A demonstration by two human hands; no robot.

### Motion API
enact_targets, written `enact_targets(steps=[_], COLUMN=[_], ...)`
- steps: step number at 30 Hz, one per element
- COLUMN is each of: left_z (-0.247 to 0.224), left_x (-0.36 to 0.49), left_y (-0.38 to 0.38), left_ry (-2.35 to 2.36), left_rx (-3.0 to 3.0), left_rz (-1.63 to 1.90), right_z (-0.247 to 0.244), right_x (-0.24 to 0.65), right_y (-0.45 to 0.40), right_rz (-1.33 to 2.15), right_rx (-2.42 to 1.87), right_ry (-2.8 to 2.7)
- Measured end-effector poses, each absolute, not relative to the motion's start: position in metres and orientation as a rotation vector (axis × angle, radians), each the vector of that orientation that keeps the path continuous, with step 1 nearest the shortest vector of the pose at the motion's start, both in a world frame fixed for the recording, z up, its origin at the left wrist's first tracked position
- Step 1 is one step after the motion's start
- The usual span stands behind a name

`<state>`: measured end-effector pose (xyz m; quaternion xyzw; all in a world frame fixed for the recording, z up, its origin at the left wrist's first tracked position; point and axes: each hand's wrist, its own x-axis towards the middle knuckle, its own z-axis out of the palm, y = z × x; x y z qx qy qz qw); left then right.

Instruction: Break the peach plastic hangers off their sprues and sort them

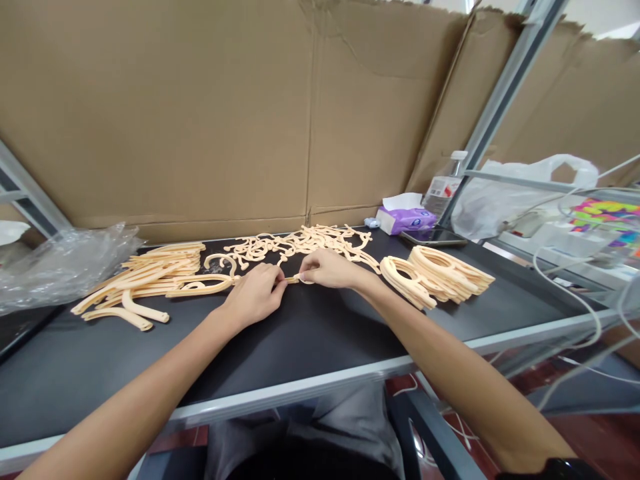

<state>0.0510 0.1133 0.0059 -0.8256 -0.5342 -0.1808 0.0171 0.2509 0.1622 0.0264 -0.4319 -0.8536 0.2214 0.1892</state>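
Black table below: your left hand and right hand have fingertips clamped on the cream part between them. It should be light, stiff, slightly slippery; pinch thicker stretches, since slim ends might snap.

There are two hands, one bottle, one tissue pack — cream pieces uncountable.

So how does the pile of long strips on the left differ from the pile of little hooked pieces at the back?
The strip pile holds long, gently curved lengths; the hook pile holds smaller, more tightly bent pieces. The strip pile mostly lies lengthwise together, while the hook pile is a loose jumble. Both are pale cream and rest on the dark table.
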Motion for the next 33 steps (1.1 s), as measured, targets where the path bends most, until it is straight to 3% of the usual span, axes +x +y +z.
enact_targets(steps=[16,33], left_z=[-0.002,-0.004], left_x=[0.053,0.051], left_y=[0.120,0.126], left_ry=[-1.591,-1.540], left_rx=[-2.657,-2.630], left_rz=[-0.767,-0.752], right_z=[0.025,0.025], right_x=[0.251,0.244], right_y=[0.164,0.153], right_rz=[0.650,0.200], right_rx=[-1.257,-1.428], right_ry=[-2.440,-2.458])
